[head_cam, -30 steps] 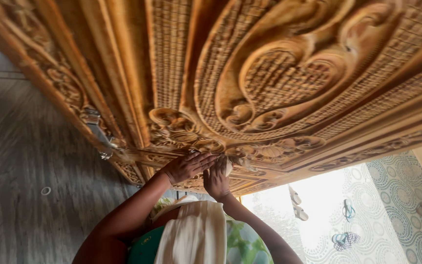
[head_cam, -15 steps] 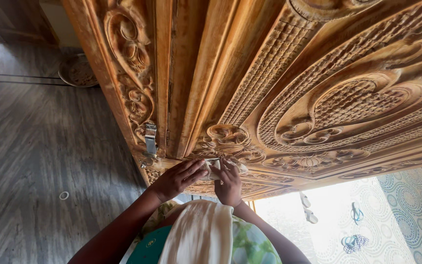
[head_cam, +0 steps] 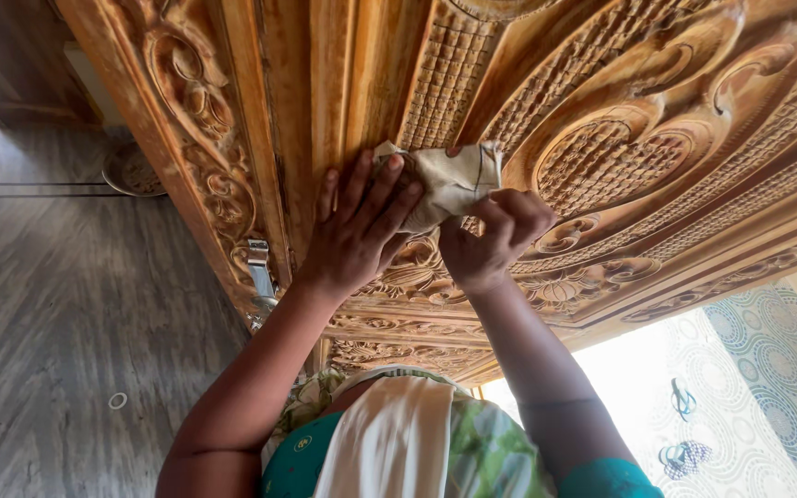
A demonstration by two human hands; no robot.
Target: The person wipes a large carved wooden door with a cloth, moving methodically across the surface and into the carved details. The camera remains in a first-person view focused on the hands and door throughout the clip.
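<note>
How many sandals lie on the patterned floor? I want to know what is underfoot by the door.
2 show clearly: one sandal on the patterned floor, another sandal below it. A blurred shape at the right edge may be a third.

No packages, labels, signs or screens visible, as far as shown.

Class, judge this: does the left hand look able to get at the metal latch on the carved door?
Probably yes: the left hand lies flat on the carved door, the metal latch sits just beside its wrist, and nothing lies between.
</note>
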